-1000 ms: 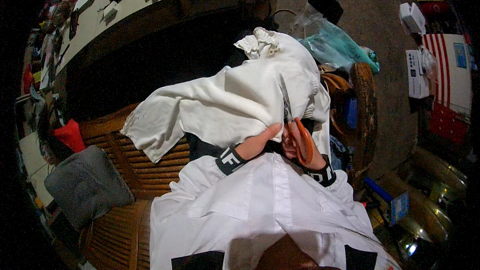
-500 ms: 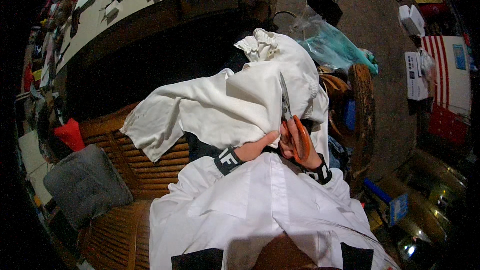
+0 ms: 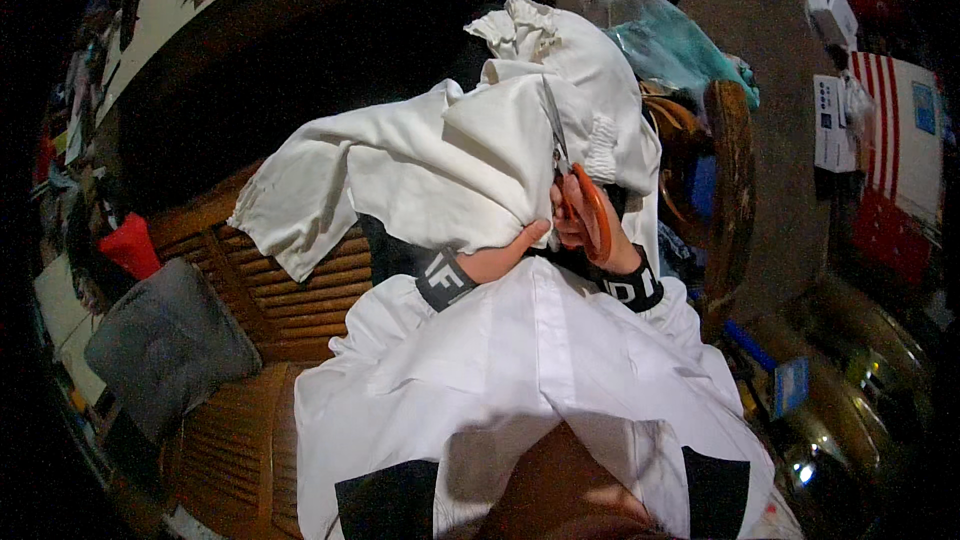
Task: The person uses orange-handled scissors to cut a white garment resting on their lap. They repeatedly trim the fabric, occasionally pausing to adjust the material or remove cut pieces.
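Nearest, two white sleeves with dark cuffs rising from the lower edge and meeting at mid-frame. Left hand point(image 3: 497, 260) turned palm-up, fingers curled and tucked under the hanging fold of one white cloth point(image 3: 440, 165), pinching that fold from below, thumb tip showing at the cloth's edge. Right hand point(image 3: 590, 235) just beside it, wrist bent upward, fingers closed through the orange loops of one pair of scissors point(image 3: 572, 180), grey blades pointing up and away along the cloth's right side; whether the blades stand parted or together, impossible to tell. Cloth bunched and draped in front of the chest, held up off the lap, one gathered ruffled end point(image 3: 520, 25) topmost and farthest, one loose corner trailing down to the left over a slatted wooden bench point(image 3: 290, 290). On the bench to the left, one grey cushion point(image 3: 165, 345) and, just beyond it, one red object point(image 3: 130, 245). To the right, one round wooden chair frame point(image 3: 725, 170) near the right forearm. Farther off, one teal plastic bag point(image 3: 670, 50) behind the cloth, and one long pale surface point(image 3: 170, 10) running along the upper left, scattered with small items too blurred to count.
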`<move>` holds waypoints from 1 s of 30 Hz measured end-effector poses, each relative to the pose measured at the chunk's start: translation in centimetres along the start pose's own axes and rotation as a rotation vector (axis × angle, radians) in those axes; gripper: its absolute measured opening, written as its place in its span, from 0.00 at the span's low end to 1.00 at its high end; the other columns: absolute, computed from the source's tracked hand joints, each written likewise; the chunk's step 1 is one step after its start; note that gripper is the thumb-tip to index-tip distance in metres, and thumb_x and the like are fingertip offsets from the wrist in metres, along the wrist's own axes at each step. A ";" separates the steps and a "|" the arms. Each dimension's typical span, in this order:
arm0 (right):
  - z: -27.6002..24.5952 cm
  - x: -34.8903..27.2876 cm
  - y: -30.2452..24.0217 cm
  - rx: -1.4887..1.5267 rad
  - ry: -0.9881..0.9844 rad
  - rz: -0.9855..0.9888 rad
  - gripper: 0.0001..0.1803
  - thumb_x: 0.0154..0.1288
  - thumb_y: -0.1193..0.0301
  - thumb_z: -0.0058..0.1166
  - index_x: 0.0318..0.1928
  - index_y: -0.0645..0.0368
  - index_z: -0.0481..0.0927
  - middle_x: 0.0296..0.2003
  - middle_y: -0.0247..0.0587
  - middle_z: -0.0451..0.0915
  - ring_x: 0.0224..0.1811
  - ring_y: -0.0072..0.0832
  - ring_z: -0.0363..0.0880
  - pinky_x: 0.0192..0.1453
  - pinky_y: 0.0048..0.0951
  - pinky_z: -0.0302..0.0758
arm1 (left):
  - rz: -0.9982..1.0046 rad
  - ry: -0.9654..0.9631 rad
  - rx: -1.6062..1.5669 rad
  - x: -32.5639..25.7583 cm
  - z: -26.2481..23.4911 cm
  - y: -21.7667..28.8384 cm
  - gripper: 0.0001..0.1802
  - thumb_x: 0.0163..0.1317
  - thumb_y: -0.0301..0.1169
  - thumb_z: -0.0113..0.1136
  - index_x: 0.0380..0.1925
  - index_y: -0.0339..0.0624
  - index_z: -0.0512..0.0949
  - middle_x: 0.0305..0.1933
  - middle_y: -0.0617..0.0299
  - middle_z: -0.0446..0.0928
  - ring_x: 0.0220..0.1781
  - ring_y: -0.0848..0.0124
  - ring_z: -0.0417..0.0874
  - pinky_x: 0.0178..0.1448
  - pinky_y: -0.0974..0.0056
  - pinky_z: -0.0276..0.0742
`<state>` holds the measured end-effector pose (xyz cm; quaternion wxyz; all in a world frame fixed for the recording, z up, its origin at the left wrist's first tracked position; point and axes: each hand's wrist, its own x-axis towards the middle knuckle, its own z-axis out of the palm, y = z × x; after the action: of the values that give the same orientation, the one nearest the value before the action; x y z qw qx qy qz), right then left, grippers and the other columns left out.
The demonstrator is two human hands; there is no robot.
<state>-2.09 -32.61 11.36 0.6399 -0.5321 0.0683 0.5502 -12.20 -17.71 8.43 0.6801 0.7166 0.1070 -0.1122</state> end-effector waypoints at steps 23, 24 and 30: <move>2.2 -3.6 0.7 -0.139 0.201 -0.117 0.10 0.68 0.65 0.47 0.32 0.55 0.67 0.18 0.23 0.62 0.15 0.11 0.58 0.18 0.16 0.55 | -0.053 0.223 -1.603 4.8 0.6 1.1 0.24 0.62 0.43 0.57 0.53 0.41 0.68 0.52 0.61 0.73 0.54 0.67 0.73 0.63 0.60 0.65; 2.4 -3.5 0.7 -0.152 0.206 -0.118 0.10 0.68 0.65 0.48 0.32 0.55 0.67 0.18 0.23 0.62 0.15 0.11 0.58 0.18 0.16 0.55 | -0.006 0.190 -1.696 5.5 0.7 1.0 0.23 0.62 0.42 0.57 0.52 0.42 0.69 0.52 0.61 0.73 0.54 0.67 0.73 0.63 0.60 0.65; 1.7 -2.7 1.5 -0.242 0.205 -0.099 0.11 0.69 0.63 0.46 0.33 0.55 0.67 0.19 0.24 0.63 0.16 0.11 0.59 0.19 0.17 0.57 | -0.108 0.276 -1.485 6.2 1.1 0.3 0.15 0.66 0.35 0.52 0.50 0.41 0.70 0.50 0.60 0.74 0.54 0.67 0.72 0.64 0.61 0.63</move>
<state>-5.15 -33.32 12.97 0.5871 -0.6614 0.0401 0.4650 -6.27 -18.78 6.76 0.9581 0.0716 0.2734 0.0469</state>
